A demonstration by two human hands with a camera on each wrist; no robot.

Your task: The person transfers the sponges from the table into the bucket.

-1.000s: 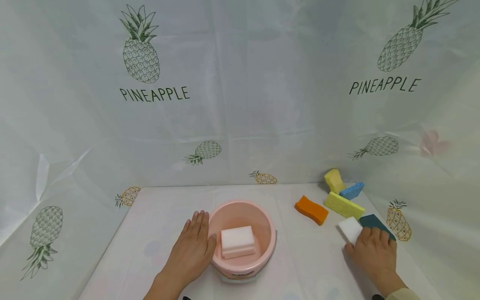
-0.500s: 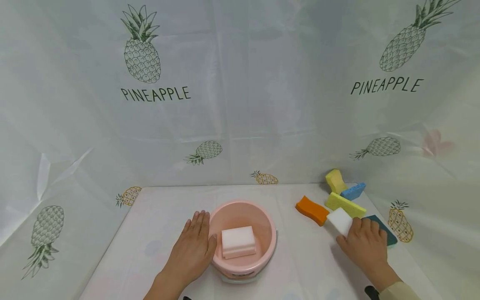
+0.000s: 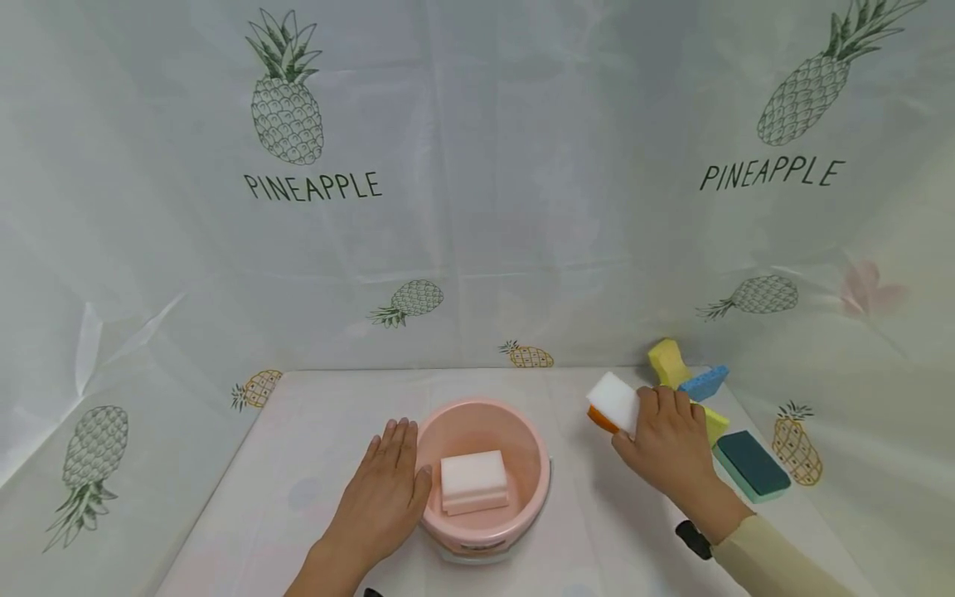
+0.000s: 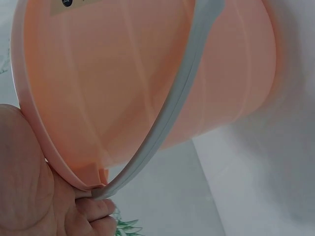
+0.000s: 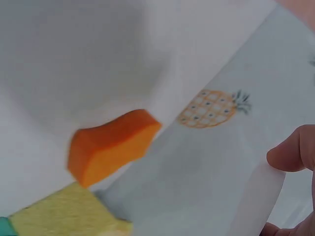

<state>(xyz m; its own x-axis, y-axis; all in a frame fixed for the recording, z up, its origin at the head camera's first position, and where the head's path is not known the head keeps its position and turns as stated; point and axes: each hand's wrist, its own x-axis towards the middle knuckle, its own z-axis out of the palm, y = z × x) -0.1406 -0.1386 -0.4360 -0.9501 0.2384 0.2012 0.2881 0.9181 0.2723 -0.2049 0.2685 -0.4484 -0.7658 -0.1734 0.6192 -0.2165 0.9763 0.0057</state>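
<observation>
My right hand point(image 3: 666, 439) pinches a white sponge point(image 3: 615, 400) and holds it above the table, partly in front of an orange sponge point(image 3: 599, 419). The right wrist view shows the white block point(image 5: 258, 199) between thumb and fingers at the right edge. Straight-fingered, my left hand point(image 3: 382, 497) rests against the left side of a pink bucket point(image 3: 531, 516). Close up in the left wrist view, this hand touches the bucket's rim near the pivot of the grey handle point(image 4: 172, 110). Inside the bucket lies a white-topped pink sponge point(image 3: 473, 481).
At the table's right side lie a yellow sponge point(image 3: 714, 423), a blue sponge point(image 3: 704, 384), another yellow sponge point(image 3: 666, 362) and a dark green scouring sponge point(image 3: 751, 464). A pineapple-printed sheet point(image 3: 477, 207) rises behind and along both sides of the table point(image 3: 328, 414).
My right hand has lifted the white sponge from beside the green one and carried it left and farther back, over the orange sponge. The left hand and bucket have stayed in place.
</observation>
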